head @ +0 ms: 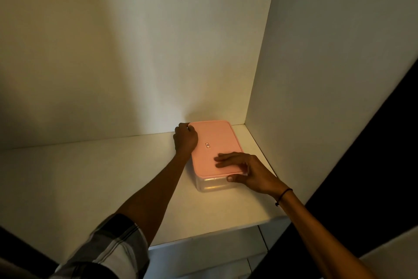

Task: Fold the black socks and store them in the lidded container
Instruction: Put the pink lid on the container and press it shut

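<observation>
A clear plastic container with a pink lid stands on a white shelf, pushed into the back right corner. The lid is on. My left hand grips the lid's far left corner, fingers curled over its edge. My right hand lies on the lid's near right part, fingers spread flat on top and the thumb against the near rim. No black socks are visible; whether any are inside the container cannot be told.
The shelf is a white cabinet compartment with a back wall and a right side wall close to the container. White drawer fronts sit below the shelf's front edge. A dark gap lies to the right.
</observation>
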